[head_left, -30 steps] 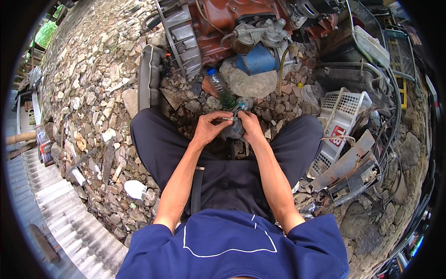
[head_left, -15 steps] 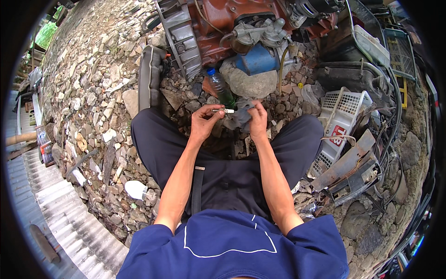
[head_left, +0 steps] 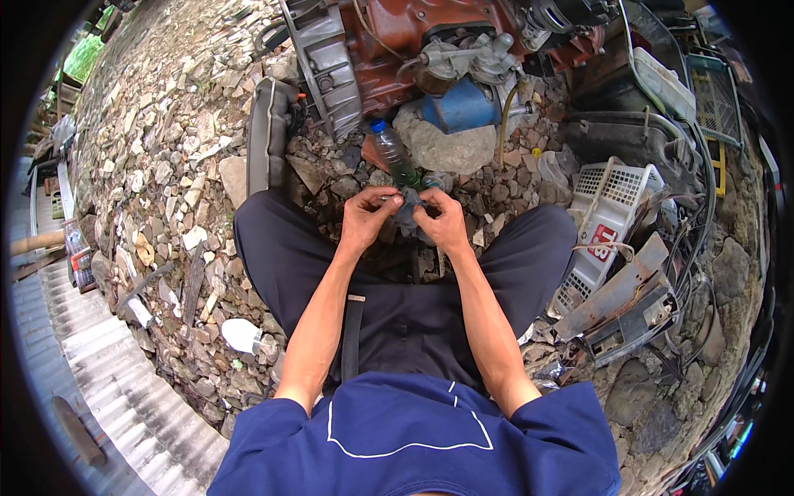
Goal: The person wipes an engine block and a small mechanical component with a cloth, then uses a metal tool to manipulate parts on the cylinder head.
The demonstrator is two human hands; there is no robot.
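Note:
Between my knees, my left hand (head_left: 365, 220) is closed in a pinch on a spark plug (head_left: 386, 197), most of it covered by fingers and cloth. My right hand (head_left: 442, 219) grips a crumpled grey rag (head_left: 406, 215), which is pressed around the free end of the plug. The two hands are close together, with fingertips almost meeting at the rag. Just beyond them a clear plastic bottle (head_left: 392, 155) with a blue cap and green liquid low inside leans on the stones.
A red-brown engine block (head_left: 389, 50) with a blue cylindrical part (head_left: 460, 107) lies ahead, by a large pale rock (head_left: 451, 149). Left of it stands a dark metal cover (head_left: 266, 136). A white plastic crate (head_left: 616, 194) and scrap metal (head_left: 616, 289) lie right.
My right hand has come left and turned inward, bringing the rag onto the spark plug. The white end of the plug, bare before, is now covered. My left hand has barely moved.

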